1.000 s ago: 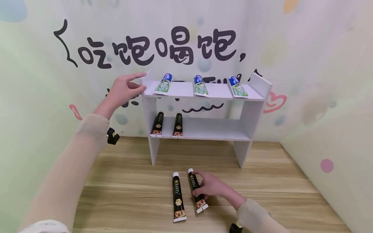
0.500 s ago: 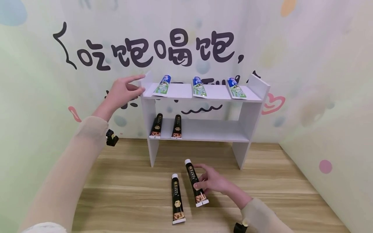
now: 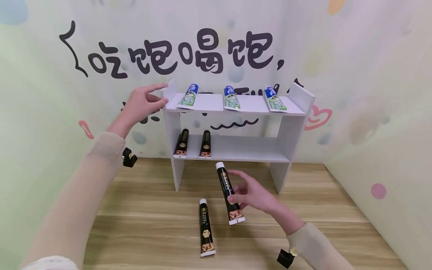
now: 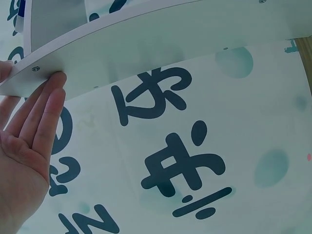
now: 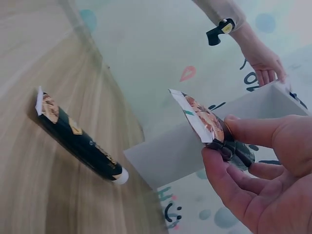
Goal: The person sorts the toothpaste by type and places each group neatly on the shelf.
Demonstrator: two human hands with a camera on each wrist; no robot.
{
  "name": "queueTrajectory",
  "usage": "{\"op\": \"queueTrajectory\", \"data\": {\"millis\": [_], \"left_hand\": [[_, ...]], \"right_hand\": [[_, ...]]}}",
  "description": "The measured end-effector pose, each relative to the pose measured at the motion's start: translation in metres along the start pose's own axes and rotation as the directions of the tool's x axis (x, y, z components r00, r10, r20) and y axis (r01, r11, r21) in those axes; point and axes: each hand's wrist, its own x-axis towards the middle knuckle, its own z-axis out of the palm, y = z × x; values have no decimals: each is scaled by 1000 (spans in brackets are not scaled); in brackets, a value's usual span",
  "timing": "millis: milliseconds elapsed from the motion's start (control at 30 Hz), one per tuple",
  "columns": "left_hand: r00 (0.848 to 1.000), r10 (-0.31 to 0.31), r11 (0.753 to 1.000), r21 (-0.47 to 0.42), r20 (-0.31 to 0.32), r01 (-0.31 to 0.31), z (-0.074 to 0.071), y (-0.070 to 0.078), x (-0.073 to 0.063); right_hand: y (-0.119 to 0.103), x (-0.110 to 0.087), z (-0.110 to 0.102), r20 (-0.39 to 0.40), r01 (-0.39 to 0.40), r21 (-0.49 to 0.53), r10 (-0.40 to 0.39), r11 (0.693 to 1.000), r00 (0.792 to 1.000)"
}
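Note:
My right hand (image 3: pixel 254 195) holds a black toothpaste tube (image 3: pixel 225 187) with a white cap, between thumb and fingers. The tube is raised above the table, cap end up and toward the shelf, crimped end toward me. In the right wrist view its crimped end (image 5: pixel 200 119) sticks out past my fingers. My left hand (image 3: pixel 141 105) touches the upper left side panel of the white shelf (image 3: pixel 243 161); in the left wrist view the straight fingers (image 4: pixel 46 112) lie against the panel's outer face. A second black tube (image 3: pixel 206 228) lies on the table, left of the held one.
Two black tubes lie on the middle board, one at the left end (image 3: pixel 182 144), the other (image 3: pixel 205 144) beside it. On the top board are three blue-green tubes (image 3: pixel 189 96), spaced apart. Printed cloth walls (image 3: pixel 371 131) enclose the wooden table (image 3: pixel 145 225).
My right hand has lifted the black tube off the table and moved it up and forward toward the shelf. The left hand stays at the shelf's side panel.

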Motion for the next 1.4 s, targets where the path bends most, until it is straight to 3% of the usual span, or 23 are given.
{"op": "queueTrajectory", "data": {"millis": [267,567,967,1400], "left_hand": [[1000,-1,1000,-13,8,1,-1,1,2],[1000,-10,1000,-21,12,10,0,0,4],[1000,-7,999,-31,10,7,0,-1,2],[1000,0,999,-36,5,0,1,-2,4]], "right_hand": [[-21,8,-20,-62,28,20,-27,999,998],[-38,29,-39,-144,26,-29,-30,999,989],[-41,70,-64,-263,-17,2,17,1000,965],[-30,103,-87,-301,-59,-19,51,998,952]]}}
